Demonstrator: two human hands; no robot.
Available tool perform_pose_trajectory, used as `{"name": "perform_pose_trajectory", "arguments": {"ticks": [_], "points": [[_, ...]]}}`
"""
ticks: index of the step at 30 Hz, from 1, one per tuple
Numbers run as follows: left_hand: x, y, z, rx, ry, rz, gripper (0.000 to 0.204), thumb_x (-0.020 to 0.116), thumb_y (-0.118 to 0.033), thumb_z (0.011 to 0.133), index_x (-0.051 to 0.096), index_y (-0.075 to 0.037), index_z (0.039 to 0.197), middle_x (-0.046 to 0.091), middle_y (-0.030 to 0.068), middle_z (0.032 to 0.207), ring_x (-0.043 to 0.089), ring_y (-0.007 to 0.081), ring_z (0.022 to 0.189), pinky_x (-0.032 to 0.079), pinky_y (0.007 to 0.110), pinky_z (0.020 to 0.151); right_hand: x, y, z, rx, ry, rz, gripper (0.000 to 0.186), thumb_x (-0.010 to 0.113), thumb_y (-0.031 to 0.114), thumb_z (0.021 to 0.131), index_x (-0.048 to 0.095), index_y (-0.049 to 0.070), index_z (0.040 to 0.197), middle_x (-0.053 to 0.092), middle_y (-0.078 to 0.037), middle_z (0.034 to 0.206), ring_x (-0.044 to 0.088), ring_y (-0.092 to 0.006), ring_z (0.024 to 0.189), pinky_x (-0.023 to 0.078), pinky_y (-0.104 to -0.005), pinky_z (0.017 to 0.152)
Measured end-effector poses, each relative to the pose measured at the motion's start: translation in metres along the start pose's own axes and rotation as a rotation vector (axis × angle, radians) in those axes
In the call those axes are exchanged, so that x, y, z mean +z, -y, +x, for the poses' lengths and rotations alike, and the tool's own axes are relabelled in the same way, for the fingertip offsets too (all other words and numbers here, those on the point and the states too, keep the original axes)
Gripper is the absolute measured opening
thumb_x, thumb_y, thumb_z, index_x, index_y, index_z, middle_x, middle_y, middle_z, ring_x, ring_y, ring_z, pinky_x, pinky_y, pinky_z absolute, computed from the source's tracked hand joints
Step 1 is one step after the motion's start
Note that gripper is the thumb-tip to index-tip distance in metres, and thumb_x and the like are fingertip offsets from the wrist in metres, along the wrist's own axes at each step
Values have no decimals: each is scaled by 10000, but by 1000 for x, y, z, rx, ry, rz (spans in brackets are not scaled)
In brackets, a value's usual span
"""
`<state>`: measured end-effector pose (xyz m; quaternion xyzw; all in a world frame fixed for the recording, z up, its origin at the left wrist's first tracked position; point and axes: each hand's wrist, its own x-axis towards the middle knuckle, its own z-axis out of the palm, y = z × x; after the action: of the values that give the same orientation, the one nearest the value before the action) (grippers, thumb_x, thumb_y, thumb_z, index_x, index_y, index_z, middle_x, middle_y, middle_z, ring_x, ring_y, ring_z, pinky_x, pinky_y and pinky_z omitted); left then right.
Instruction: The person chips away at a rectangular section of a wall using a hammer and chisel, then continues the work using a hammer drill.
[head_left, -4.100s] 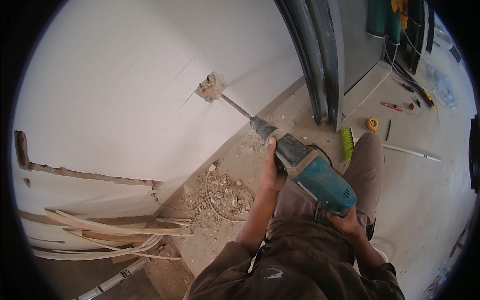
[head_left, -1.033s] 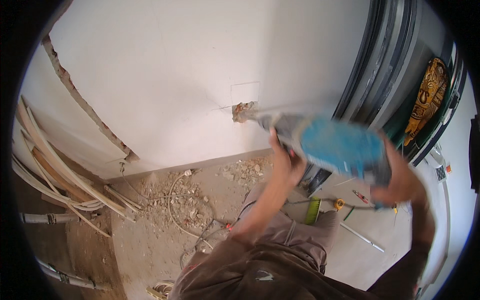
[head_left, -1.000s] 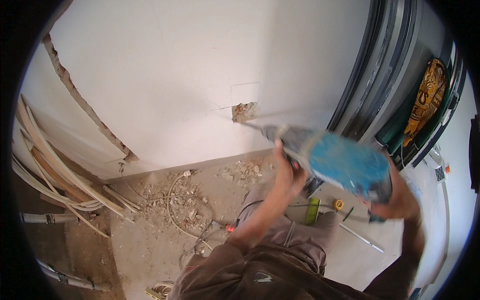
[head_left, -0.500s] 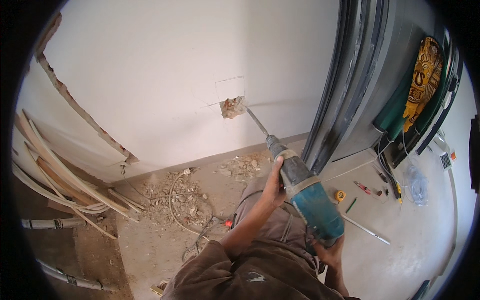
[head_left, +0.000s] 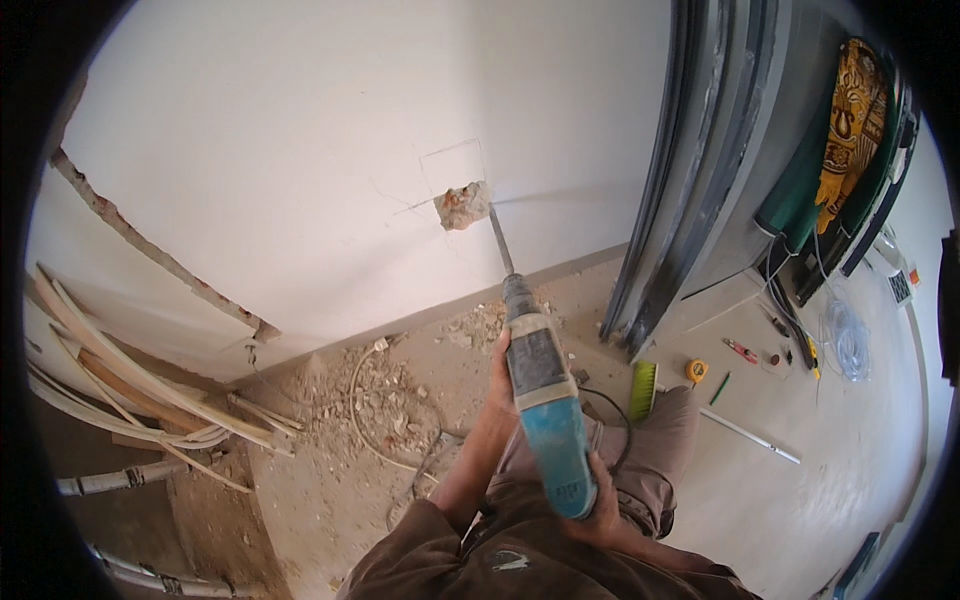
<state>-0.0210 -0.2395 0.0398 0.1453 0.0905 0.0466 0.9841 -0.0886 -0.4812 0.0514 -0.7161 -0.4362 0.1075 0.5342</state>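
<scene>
— Blue and grey, that rotary hammer (head_left: pixel 545 410) of ours: where do we have it?

— Our left hand (head_left: pixel 500 362) wraps the front of its body, our right hand (head_left: pixel 600 500) grips the rear handle. Its chisel bit (head_left: pixel 499 240) points up at the broken hole (head_left: pixel 462 205) in the white wall (head_left: pixel 300 150).

— And below?

— Rubble (head_left: pixel 385 395) lies on the floor by the wall's foot.
</scene>
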Motion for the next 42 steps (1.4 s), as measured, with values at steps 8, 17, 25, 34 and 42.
{"name": "perform_pose_trajectory", "arguments": {"ticks": [8, 17, 25, 34, 42], "points": [[5, -3, 23, -33, -120, 145, 604, 566, -568, 867, 542, -70, 1209, 628, 114, 1074, 636, 266, 969, 536, 414, 836, -9, -21, 4, 202, -176, 10, 779, 760, 74, 697, 316, -46, 1326, 611, -190, 1053, 642, -306, 897, 521, -373, 805], [65, 48, 114, 151, -549, 419, 749, 846, -364, 693, 431, -40, 1226, 571, 68, 1024, 581, 127, 829, 480, 278, 644, -128, -88, 42, 596, -417, 980, 313, 688, 228, 784, 549, 31, 983, 483, -32, 703, 530, -172, 629, 504, -349, 567], [47, 66, 114, 177, -534, 375, 523, 812, -301, 739, 521, -54, 1096, 594, 32, 892, 589, 144, 688, 468, 273, 557, -147, -119, 30, 548, -185, 990, 466, 703, 154, 763, 498, -1, 1152, 625, -135, 912, 607, -222, 700, 524, -348, 607], [51, 53, 57, 78, -282, 297, 435, 645, -337, 895, 520, -63, 1209, 613, 58, 1106, 605, 197, 1027, 497, 366, 907, -100, -70, -21, 626, -150, 754, 521, 709, 8, 780, 463, -16, 1239, 623, -128, 1061, 629, -216, 910, 522, -332, 785], [19, 20, 43, -10, -174, 154, 558, 625, -424, 888, 490, -53, 1281, 604, 111, 1168, 592, 243, 1081, 472, 409, 966, -53, -53, -9, 538, -210, 522, 742, 715, 36, 770, 289, -21, 1374, 535, -135, 1172, 565, -197, 1039, 449, -346, 908]]}}
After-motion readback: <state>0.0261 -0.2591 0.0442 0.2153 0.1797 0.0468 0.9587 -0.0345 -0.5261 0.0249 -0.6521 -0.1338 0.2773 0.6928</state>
